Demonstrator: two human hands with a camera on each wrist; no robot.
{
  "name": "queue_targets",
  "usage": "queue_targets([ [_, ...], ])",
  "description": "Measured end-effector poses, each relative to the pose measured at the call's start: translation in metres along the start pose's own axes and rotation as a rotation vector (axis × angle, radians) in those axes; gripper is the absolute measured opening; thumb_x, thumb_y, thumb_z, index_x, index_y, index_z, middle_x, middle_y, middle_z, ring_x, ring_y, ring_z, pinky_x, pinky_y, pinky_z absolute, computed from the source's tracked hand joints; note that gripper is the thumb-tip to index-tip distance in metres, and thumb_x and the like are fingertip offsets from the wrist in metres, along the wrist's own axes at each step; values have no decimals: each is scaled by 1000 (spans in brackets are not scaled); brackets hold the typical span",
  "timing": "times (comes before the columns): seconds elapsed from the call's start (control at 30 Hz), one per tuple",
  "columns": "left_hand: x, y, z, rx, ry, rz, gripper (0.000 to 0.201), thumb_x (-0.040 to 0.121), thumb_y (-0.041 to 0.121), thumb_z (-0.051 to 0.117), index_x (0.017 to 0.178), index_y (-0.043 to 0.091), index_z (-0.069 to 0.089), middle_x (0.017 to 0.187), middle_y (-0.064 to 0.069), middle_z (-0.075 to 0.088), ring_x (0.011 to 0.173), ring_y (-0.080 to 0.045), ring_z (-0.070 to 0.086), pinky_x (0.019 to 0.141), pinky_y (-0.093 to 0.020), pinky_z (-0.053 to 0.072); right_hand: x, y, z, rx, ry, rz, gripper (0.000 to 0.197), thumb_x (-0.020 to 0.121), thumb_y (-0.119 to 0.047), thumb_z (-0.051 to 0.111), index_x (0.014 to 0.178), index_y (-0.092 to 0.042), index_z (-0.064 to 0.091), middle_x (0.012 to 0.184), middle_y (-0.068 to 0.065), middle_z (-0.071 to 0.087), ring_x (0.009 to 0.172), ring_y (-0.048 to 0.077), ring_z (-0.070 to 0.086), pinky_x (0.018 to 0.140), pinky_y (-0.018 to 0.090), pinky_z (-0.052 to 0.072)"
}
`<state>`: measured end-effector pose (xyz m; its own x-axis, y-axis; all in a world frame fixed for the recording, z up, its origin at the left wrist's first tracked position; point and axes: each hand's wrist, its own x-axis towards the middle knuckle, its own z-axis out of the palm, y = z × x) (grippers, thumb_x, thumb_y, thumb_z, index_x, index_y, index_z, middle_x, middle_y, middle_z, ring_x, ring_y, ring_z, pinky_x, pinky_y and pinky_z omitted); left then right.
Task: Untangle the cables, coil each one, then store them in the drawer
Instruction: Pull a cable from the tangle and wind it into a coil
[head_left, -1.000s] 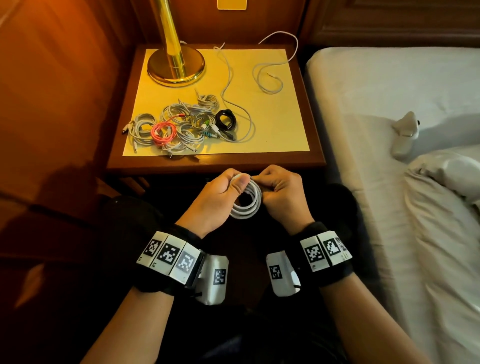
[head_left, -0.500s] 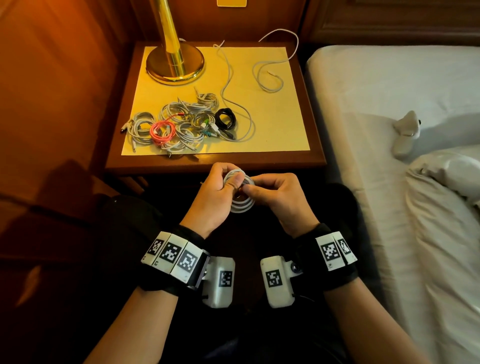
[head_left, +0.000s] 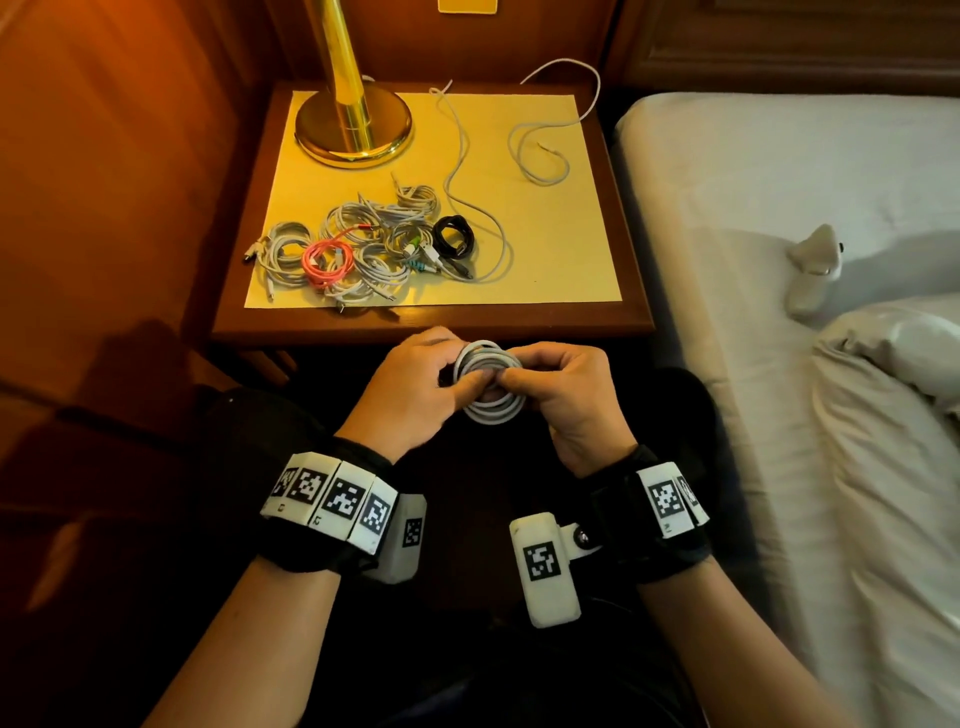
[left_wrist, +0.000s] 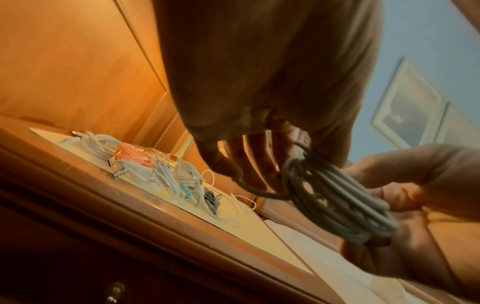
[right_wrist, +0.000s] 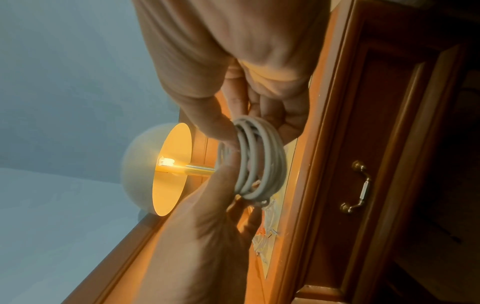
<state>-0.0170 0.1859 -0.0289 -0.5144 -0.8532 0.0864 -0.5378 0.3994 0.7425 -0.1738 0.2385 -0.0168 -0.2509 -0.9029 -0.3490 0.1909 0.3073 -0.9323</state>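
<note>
Head view: left hand (head_left: 415, 387) & right hand (head_left: 563, 387) meet just off the worktop's (head_left: 431, 319) front edge, each w/ thumb and curled fingers pinching one white cable coil (head_left: 488, 384) held between them in the air. Left-wrist view: coil (left_wrist: 335, 197) lies across the right-hand fingers (left_wrist: 415, 179), w/ one loose strand running off towards the left hand. Right-wrist view: drawer handle (right_wrist: 357, 187) on the closed front below the top. On the worktop, towards the front-left corner, a pile of coiled cables (head_left: 358, 244): mostly white, one pink (head_left: 327, 257), one black (head_left: 454, 236). Two loose white cables trail to the back edge (head_left: 467, 171) and back-right corner (head_left: 561, 119). Brass lamp base (head_left: 353, 124) at back-left. Bed (head_left: 779, 208) adjoins the right edge, w/ a small white object (head_left: 815, 270) on it.
</note>
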Motion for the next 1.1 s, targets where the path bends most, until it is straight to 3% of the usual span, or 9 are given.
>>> queue_targets([
  [0.13,-2,1,-2,114,-43,-5,21,89,31,67,96,12,72,91,-4,68,89,-23,62,78,-43,48,-2,-1,2,59,-4,63,13,76,18,64,88,12,66,77,25,68,64,31,66,66,35,58],
  [0.33,-5,2,-2,228,-43,22,41,96,44,51,97,6,67,83,-12,70,79,-31,65,65,-38,44,1,-1,-2,-74,-25,12,19,74,9,72,92,12,67,85,29,69,73,31,67,76,39,56],
  [0.43,-8,4,-2,247,-9,65,48,91,49,43,89,6,63,74,-13,68,71,-35,64,59,-35,37,3,-1,-2,-220,-39,-30,11,75,5,74,84,3,70,83,23,71,75,25,66,76,37,54],
  [0.5,-9,4,0,213,1,52,42,93,46,47,92,8,64,78,-11,68,74,-33,64,62,-35,38,5,-1,-3,-250,-68,-34,14,75,6,73,76,-6,68,75,15,69,68,19,65,68,29,53],
  [0.6,-9,2,2,73,-18,22,30,93,38,57,103,11,67,91,-5,69,86,-25,64,72,-36,47,4,-4,-6,-217,-100,-3,19,74,12,70,70,-6,65,65,9,66,57,11,62,58,20,51],
  [0.7,-5,2,-2,-13,-94,-24,21,90,24,67,110,15,67,101,0,67,95,-17,62,84,-33,48,1,-6,-7,-119,-141,90,17,75,15,67,71,-1,64,62,10,65,54,14,63,57,23,53],
  [0.8,-3,0,-5,-33,-150,-32,22,91,23,66,112,18,66,106,4,67,99,-12,60,88,-33,47,0,-3,-5,-67,-151,149,15,77,13,65,73,-2,64,61,6,66,56,14,64,56,23,52],
  [0.97,-4,-8,4,-45,-67,51,32,91,32,61,115,12,64,116,-2,59,111,-21,52,95,-28,40,1,-3,-5,74,-194,187,11,81,7,59,81,-4,61,64,4,65,62,15,61,65,28,46],
  [1.1,-7,-12,6,-254,-31,-10,30,86,35,64,110,16,67,135,5,48,122,-10,48,105,-24,40,-1,-7,-8,259,-343,253,14,71,-2,60,86,-3,58,69,8,63,61,15,61,64,28,52],
])
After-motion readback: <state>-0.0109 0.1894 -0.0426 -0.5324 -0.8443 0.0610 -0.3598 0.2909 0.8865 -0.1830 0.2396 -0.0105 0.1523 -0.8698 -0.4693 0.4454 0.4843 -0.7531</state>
